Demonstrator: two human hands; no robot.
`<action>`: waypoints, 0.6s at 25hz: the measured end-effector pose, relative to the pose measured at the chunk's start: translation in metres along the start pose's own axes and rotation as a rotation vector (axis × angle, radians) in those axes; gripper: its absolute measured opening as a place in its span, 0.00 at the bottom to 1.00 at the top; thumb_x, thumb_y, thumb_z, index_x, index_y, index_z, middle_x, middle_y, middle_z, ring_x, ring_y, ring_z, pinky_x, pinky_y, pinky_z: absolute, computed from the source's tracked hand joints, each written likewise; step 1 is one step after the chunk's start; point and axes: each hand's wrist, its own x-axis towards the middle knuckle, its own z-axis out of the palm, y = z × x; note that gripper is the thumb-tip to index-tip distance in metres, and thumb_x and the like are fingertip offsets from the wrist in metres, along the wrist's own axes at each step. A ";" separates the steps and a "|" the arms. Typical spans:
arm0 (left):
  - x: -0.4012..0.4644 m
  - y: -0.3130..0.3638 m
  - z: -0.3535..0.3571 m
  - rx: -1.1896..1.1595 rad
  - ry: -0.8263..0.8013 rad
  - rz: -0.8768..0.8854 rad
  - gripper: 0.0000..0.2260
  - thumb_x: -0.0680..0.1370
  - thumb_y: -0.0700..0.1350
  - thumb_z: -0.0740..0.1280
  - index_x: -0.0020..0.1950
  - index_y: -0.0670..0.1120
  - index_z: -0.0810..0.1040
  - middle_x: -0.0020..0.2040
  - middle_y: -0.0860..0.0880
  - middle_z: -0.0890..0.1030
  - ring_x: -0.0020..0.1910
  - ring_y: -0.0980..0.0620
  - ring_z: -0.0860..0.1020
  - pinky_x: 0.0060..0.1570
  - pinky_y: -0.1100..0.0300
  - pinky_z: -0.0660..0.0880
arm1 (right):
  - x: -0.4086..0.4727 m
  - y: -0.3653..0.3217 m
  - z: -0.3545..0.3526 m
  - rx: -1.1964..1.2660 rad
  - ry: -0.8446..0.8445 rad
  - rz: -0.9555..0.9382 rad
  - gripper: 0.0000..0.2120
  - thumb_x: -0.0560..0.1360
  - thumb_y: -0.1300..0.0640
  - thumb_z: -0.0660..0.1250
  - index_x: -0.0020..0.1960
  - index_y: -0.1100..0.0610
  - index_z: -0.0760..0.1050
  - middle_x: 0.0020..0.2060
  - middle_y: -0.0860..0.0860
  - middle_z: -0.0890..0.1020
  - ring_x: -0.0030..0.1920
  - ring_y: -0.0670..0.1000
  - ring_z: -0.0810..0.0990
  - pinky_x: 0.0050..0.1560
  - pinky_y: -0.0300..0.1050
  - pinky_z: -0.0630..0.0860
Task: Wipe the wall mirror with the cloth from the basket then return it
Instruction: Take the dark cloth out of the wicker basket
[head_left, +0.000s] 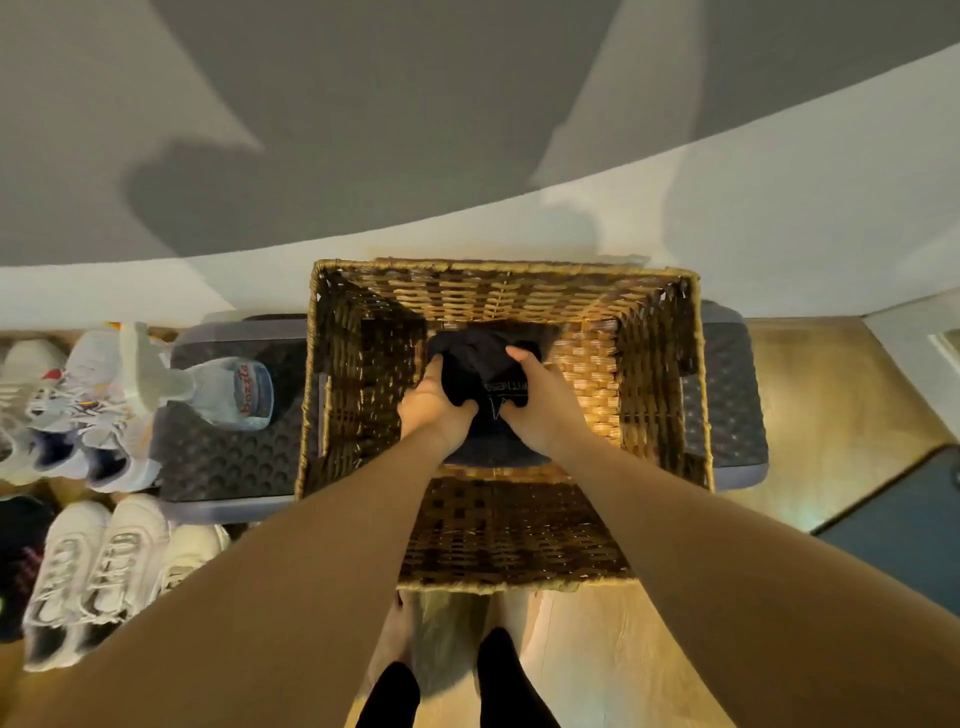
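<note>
Reaching deep into the basket (660, 364), the left hand (434, 402) and right hand (537, 400) both grip the dark cloth (475, 364) between them.

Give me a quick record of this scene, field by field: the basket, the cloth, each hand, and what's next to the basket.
basket: wicker basket, open top, on a dark mat
cloth: black cloth, bunched inside the basket
left hand: left hand grips the cloth
right hand: right hand grips the cloth
beside basket: spray bottle lying on the mat; sneakers further left
</note>
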 end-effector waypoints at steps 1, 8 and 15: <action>-0.011 0.014 -0.015 -0.009 0.015 0.012 0.36 0.80 0.48 0.69 0.83 0.55 0.54 0.75 0.40 0.70 0.72 0.38 0.70 0.71 0.47 0.72 | -0.008 -0.014 -0.017 0.002 0.016 -0.016 0.35 0.80 0.60 0.69 0.83 0.49 0.58 0.70 0.60 0.71 0.68 0.62 0.73 0.65 0.50 0.74; -0.132 0.143 -0.152 -0.134 0.076 0.188 0.36 0.80 0.45 0.69 0.84 0.52 0.55 0.74 0.40 0.71 0.72 0.38 0.70 0.72 0.47 0.69 | -0.110 -0.141 -0.180 0.015 0.162 -0.122 0.34 0.80 0.60 0.67 0.83 0.50 0.58 0.70 0.60 0.68 0.69 0.62 0.73 0.72 0.53 0.72; -0.281 0.253 -0.288 -0.222 0.174 0.447 0.36 0.79 0.44 0.70 0.83 0.50 0.56 0.74 0.41 0.71 0.71 0.40 0.72 0.70 0.49 0.70 | -0.249 -0.267 -0.326 0.085 0.392 -0.271 0.32 0.81 0.64 0.66 0.81 0.47 0.62 0.67 0.55 0.69 0.65 0.58 0.77 0.68 0.48 0.75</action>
